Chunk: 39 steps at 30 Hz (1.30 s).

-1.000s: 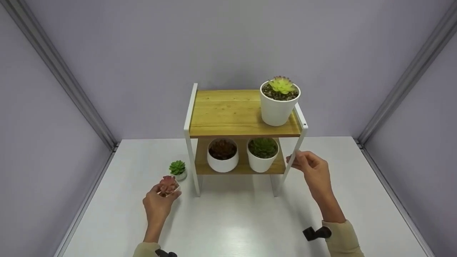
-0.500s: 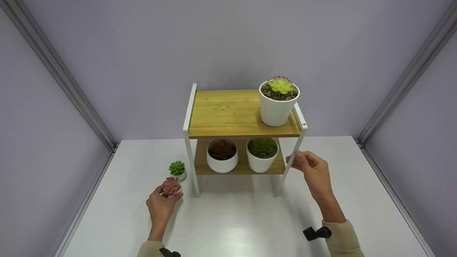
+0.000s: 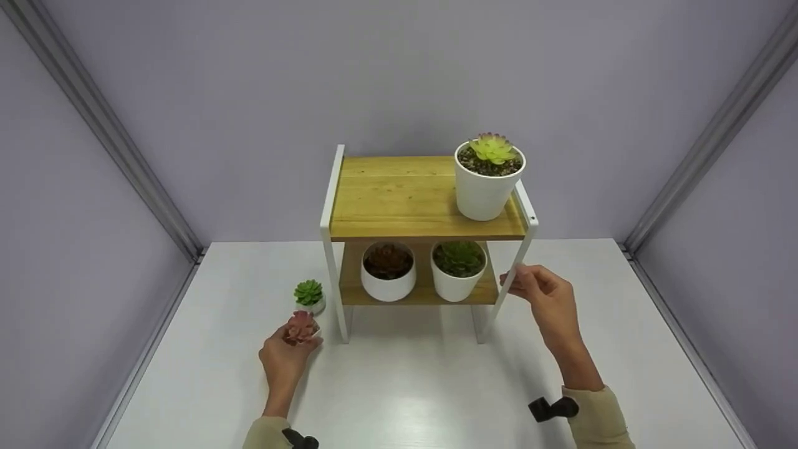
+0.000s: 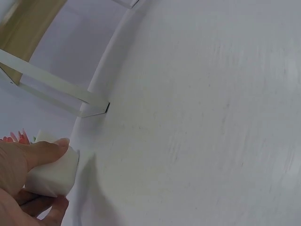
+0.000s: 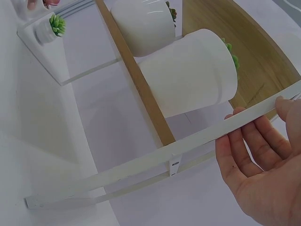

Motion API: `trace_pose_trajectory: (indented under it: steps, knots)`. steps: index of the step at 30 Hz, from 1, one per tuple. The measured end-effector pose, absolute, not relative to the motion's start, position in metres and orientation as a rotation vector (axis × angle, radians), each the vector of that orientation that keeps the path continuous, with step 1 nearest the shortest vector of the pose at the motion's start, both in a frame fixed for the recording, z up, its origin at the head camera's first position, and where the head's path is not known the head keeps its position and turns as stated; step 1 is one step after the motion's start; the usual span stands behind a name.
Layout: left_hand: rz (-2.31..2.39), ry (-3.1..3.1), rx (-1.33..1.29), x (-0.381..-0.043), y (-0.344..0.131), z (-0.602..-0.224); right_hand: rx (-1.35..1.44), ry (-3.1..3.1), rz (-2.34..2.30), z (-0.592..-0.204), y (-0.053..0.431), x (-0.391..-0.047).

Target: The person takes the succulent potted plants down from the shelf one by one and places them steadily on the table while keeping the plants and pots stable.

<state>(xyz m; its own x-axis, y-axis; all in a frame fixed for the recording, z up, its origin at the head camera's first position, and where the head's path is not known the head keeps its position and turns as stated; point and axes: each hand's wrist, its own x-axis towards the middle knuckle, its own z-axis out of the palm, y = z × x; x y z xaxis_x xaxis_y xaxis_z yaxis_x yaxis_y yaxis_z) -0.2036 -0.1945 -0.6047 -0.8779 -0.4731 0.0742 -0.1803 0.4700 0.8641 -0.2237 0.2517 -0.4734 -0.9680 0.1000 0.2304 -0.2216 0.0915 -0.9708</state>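
In the head view my left hand grips a small potted pink succulent beside the shelf's left leg. Its small white pot shows between thumb and fingers in the left wrist view, at the tabletop. Just behind it stands a small green succulent in a light pot. My right hand pinches the white right front leg of a two-tier wooden shelf, thumb on one side and fingers on the other.
A tall white pot with a yellow-green succulent stands at the upper board's right end. On the lower board are a rounded white pot with a reddish-brown plant and a white pot with a dark green succulent. Grey-framed panels enclose the white table.
My left hand has shifted slightly right with the pink succulent, closer to the shelf's left leg. The right hand has stayed on the right leg.
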Motion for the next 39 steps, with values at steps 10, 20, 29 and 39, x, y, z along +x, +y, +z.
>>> trace_pose_trajectory:
  steps: [10, 20, 29, 39]
  knots:
    - [-1.358, -2.426, 0.553, -0.206, -0.1946, -0.613, 0.13, -2.123, 1.981, -0.4742, 0.2516, -0.2233]
    - [-1.383, -2.43, 0.57, -0.2059, -0.1927, -0.6134, 0.111, -2.14, 1.96, -0.4744, 0.2517, -0.2222]
    - [-1.4, -2.422, 0.6, -0.2062, -0.1926, -0.614, 0.106, -2.138, 1.973, -0.4748, 0.2522, -0.2223]
    - [-1.426, -2.415, 0.611, -0.2052, -0.192, -0.6147, 0.128, -2.073, 2.029, -0.4758, 0.2516, -0.2243]
